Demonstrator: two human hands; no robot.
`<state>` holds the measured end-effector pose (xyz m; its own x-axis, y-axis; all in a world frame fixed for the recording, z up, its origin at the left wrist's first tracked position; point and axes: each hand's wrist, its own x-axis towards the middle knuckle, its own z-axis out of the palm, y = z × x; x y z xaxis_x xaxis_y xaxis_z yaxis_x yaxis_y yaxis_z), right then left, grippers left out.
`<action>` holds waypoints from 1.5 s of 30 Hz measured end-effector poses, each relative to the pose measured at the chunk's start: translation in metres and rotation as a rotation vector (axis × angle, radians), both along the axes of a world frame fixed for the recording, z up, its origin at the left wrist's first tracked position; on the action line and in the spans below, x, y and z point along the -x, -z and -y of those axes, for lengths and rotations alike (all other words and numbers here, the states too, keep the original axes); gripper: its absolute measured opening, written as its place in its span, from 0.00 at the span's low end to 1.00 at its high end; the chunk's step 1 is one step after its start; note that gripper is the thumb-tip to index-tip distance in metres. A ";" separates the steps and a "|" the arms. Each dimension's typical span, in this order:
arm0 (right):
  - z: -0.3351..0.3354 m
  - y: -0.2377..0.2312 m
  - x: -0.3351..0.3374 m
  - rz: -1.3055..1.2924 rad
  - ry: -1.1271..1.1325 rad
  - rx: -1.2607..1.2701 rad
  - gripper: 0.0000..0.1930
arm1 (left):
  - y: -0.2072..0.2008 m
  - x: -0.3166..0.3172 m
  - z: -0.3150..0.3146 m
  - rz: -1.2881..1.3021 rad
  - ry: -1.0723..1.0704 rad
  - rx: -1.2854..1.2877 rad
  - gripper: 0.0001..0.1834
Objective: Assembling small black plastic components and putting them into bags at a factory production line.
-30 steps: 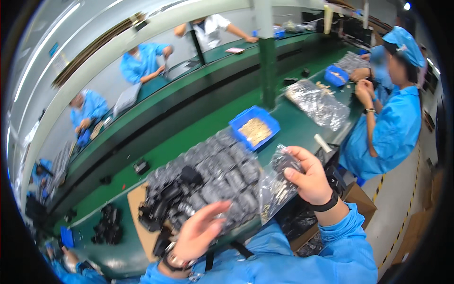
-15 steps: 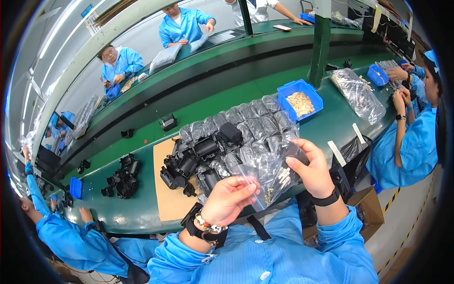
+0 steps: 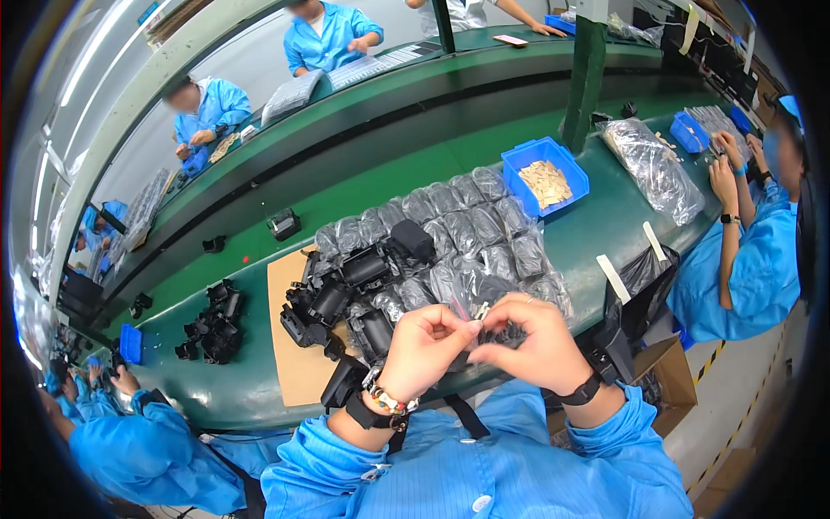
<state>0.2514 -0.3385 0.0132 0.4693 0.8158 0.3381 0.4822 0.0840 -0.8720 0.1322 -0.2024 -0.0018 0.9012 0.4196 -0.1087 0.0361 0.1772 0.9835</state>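
My left hand [image 3: 425, 353] pinches the edge of a clear plastic zip bag [image 3: 468, 297], its thumb and forefinger pressed together. Against it, my right hand [image 3: 538, 348] curls its fingers at the same bag, thumb bent below. Small pale pieces [image 3: 484, 310] show between the two sets of fingertips; the rest of the bag is mostly hidden by my hands. Just beyond lie rows of black parts wrapped in clear plastic [image 3: 437, 232]. Loose black plastic housings [image 3: 367, 269] rest on and beside them, left of my hands.
A blue bin [image 3: 540, 177] holds pale flat pieces. Brown cardboard [image 3: 285, 342] lies under the housings, with another black heap [image 3: 212, 324] further left. A large plastic-wrapped bundle [image 3: 653, 169] sits right, above an open carton [image 3: 674, 381]. Co-workers sit on both sides and across.
My hands have come together at the bag; the right has moved down and left to meet the left one. The bag's hanging contents, visible before, are now largely covered.
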 end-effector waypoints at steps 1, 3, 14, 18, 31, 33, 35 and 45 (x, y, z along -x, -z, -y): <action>0.001 0.000 0.002 -0.021 -0.048 0.073 0.17 | -0.001 -0.001 0.001 0.000 0.039 0.062 0.05; 0.003 0.002 -0.001 -0.068 -0.069 0.125 0.14 | 0.001 -0.006 0.001 0.027 0.112 0.153 0.06; 0.008 -0.001 -0.003 0.105 -0.041 -0.011 0.02 | -0.015 -0.007 0.006 -0.118 0.223 -0.212 0.13; 0.002 0.004 -0.027 0.537 0.510 -0.095 0.04 | -0.029 -0.005 0.012 -0.116 0.312 -0.474 0.12; 0.005 -0.019 -0.022 0.070 0.103 -0.446 0.07 | -0.017 -0.012 0.041 0.054 0.183 1.159 0.43; 0.007 -0.023 -0.019 0.014 0.012 -0.509 0.09 | -0.010 -0.013 0.039 0.100 0.100 1.187 0.47; 0.014 -0.030 -0.017 0.018 -0.002 -0.496 0.10 | -0.002 -0.016 0.031 0.406 0.256 1.618 0.46; 0.034 -0.043 0.009 0.598 0.275 -0.279 0.11 | -0.011 -0.014 0.018 0.435 -0.367 1.229 0.17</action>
